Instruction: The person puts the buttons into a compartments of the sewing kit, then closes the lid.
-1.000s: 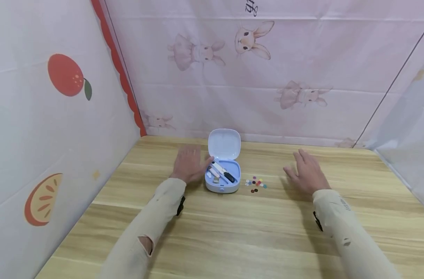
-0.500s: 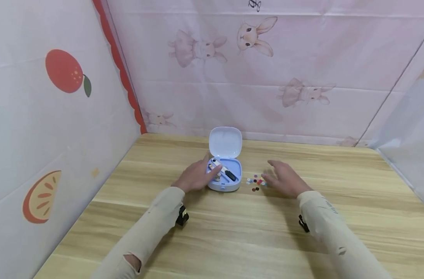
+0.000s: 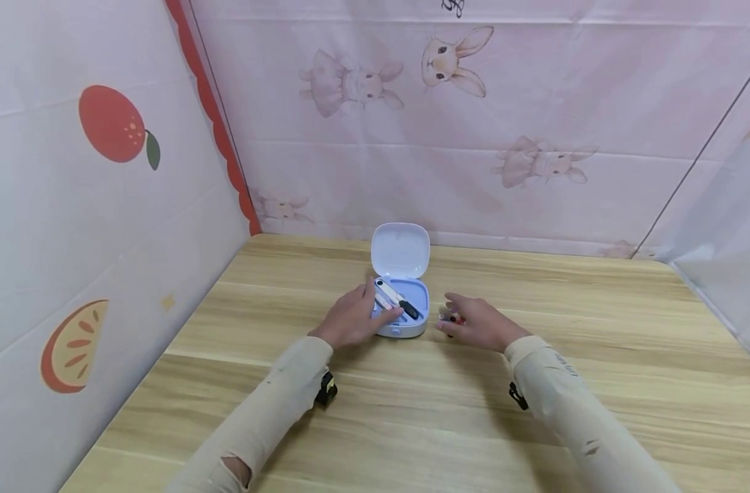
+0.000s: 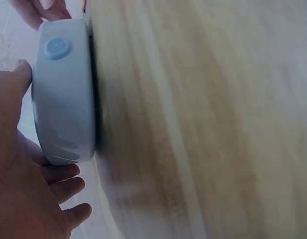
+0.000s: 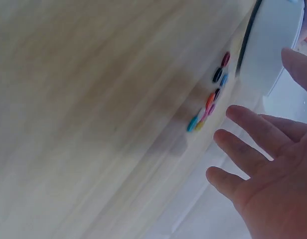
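Note:
A light-blue sewing box stands on the wooden table with its lid raised. Inside lies a slim white tool with a black end, among other small items partly covered by my thumb. My left hand holds the box at its left side, thumb over the front rim and fingers along the outer wall. Right of the box lie several small coloured buttons. Over them hovers my right hand, fingers spread and slightly bent, hiding most of the buttons in the head view.
The wooden table runs back to a pink rabbit-print cloth close behind the box. A white cloth with fruit prints borders the left, and a pale cloth the right.
My right hand has moved left from the right of the table to above the buttons. My left hand has come from beside the box to take hold of its left side, thumb over the rim.

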A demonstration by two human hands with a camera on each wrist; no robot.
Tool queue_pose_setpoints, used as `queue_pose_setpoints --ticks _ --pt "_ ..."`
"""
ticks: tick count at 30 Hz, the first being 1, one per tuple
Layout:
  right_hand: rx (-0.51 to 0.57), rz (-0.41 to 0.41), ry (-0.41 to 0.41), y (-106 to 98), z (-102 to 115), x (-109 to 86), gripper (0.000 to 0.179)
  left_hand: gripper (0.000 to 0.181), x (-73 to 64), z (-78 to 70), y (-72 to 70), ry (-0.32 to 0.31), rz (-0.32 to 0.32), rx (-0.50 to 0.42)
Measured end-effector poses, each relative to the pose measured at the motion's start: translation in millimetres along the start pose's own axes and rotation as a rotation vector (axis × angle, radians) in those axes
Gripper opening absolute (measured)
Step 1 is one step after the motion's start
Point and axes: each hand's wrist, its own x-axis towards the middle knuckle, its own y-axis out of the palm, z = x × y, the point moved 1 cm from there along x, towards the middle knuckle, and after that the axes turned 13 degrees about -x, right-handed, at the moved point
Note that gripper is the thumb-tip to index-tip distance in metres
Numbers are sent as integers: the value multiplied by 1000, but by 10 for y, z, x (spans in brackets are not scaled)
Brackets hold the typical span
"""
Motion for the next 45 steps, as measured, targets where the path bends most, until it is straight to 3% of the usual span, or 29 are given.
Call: queue_pose_setpoints --ticks 4,12,23,29,45 --pt "-7 20 -25 8 49 25 70 105 -16 -15 11 8 1 4" --pt "-13 -30 -93 26 110 66 63 104 -16 -49 47 26 -3 38" --pt "-1 -39 -41 66 176 72 72 106 -10 -42 84 32 12 64" --pt "6 -59 -31 60 155 61 71 107 -15 -76 84 82 0 61" --pt "35 -71 -30 84 129 67 73 131 1 -150 130 118 7 114"
